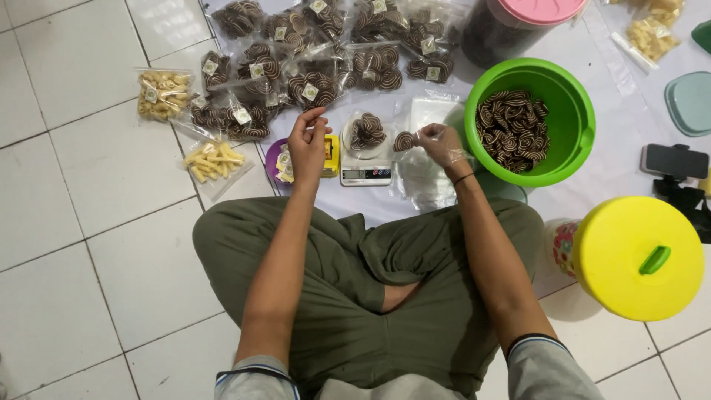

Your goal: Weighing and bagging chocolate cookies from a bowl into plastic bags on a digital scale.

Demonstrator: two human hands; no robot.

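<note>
I sit cross-legged on a tiled floor. My right hand [442, 144], in a thin clear glove, pinches a brown-and-cream striped cookie [404, 141] just right of a small kitchen scale [366, 173]. On the scale stands an open clear bag of striped cookies [367, 132]. My left hand [308, 141] hovers left of the scale with thumb and fingers pinched at the bag's edge, over a purple dish [271, 157]. A green bucket [570, 111] of the same cookies stands to my right.
Several sealed bags of striped cookies [311, 52] lie beyond the scale. Two bags of pale stick snacks [215, 161] lie left. A yellow lidded container [638, 255], a pink-lidded dark jar [511, 26] and a phone on a stand [674, 161] are on the right.
</note>
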